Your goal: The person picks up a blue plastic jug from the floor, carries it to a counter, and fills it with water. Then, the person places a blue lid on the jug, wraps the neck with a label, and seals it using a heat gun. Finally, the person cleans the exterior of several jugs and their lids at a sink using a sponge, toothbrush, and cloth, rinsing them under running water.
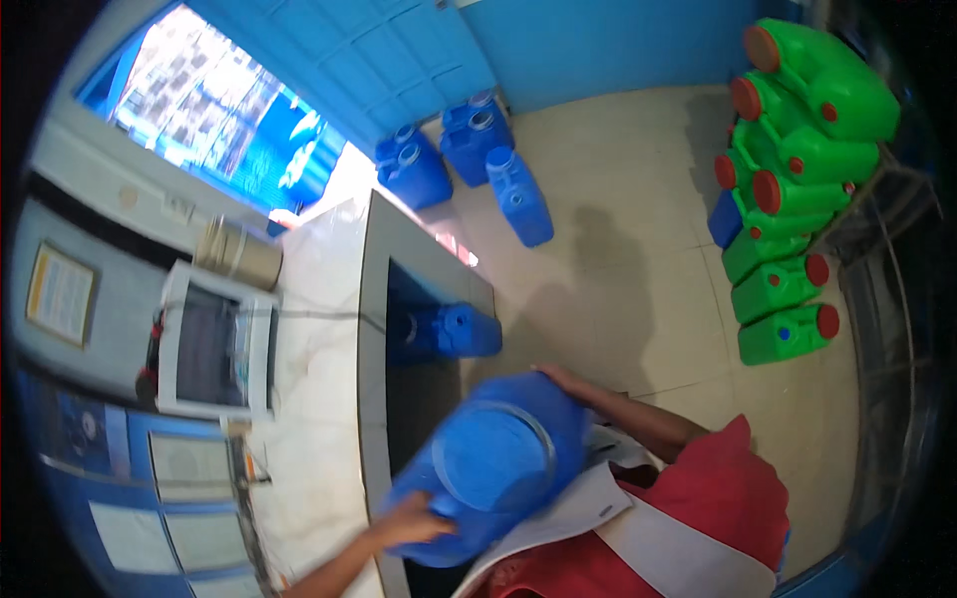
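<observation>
A large blue plastic jerrycan (549, 407) is held up against the front of my apron, its wide round blue cap (490, 456) facing up towards me. My left hand (415, 519) is closed around the can's handle, slightly blurred. On the far side, my right hand (561, 380) supports the can's upper edge, with its fingers partly hidden behind it. Just beyond the can, another blue jerrycan (471, 329) stands in the dark opening beneath the counter.
A white marbled counter (314, 418) runs along my left, bearing a grey-framed appliance (217, 340). Several blue jerrycans (519, 198) stand near the blue door (359, 52) and open doorway. Green jerrycans (785, 333) with red caps are stacked along the right. Tiled floor (673, 299) lies between.
</observation>
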Tool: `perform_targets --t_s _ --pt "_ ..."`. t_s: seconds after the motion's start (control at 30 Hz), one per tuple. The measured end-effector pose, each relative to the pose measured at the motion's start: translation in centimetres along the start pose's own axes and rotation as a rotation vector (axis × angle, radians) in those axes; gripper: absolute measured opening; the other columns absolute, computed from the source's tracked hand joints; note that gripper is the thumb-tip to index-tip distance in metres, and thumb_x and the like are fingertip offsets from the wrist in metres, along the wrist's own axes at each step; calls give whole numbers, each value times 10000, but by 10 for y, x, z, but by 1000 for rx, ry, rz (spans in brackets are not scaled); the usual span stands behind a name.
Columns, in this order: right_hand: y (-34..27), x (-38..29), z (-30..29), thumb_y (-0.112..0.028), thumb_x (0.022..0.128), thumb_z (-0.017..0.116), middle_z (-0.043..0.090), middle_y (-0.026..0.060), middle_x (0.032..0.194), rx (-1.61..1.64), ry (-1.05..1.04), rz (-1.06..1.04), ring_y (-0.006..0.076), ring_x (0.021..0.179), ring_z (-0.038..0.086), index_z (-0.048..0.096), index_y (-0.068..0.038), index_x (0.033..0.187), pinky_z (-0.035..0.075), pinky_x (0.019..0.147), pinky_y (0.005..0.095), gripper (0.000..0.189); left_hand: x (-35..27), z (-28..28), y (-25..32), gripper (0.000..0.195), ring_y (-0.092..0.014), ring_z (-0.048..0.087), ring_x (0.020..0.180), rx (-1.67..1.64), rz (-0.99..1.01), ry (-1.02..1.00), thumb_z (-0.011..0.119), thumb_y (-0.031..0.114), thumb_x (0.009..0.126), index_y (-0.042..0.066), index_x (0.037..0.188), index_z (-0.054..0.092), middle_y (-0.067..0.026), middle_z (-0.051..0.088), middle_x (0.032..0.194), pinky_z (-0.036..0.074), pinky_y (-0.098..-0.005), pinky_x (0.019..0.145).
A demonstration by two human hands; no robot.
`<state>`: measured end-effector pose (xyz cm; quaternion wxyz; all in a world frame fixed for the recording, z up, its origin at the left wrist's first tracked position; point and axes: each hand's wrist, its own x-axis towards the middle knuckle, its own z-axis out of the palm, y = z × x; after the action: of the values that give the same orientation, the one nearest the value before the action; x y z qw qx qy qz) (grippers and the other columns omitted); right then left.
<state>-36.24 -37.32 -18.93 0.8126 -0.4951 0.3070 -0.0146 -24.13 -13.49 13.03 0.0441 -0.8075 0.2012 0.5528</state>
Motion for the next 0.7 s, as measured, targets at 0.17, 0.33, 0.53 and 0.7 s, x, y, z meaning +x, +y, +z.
perform_targets --t_s 0.17,0.33,0.53,0.7 --pt "84 47 -78 -432 880 411 553 174 1138 -574 75 37 274 1010 545 551 -17 1160 383 937 380 520 161 156 -26 590 -317 599 976 -39 372 69 653 279 656 -5 1161 544 -215 603 1089 441 -402 845" --pt "145 52 -129 -446 886 411 438 182 1293 -672 418 453 295 1094 494 399 -41 1319 351 972 423 593 272 229 4 365 -398 619 831 174 412 122 602 308 661 -33 781 653 -258 630 818 466 -446 686" --pt "149 -89 -253 -296 870 511 537 105 847 -138 490 442 204 711 545 497 -48 971 478 627 333 269 392 253 -63 309 -284 626 626 47 348 -63 572 327 704 30 699 657 -162 632 659 460 -409 574" --pt "221 -282 -371 -235 858 519 582 117 724 -23 1080 531 229 602 573 550 -40 876 477 553 377 198 451 245 -65 218 -171 573 644 5 194 -342 541 281 801 87 766 633 -56 592 637 459 -342 659"
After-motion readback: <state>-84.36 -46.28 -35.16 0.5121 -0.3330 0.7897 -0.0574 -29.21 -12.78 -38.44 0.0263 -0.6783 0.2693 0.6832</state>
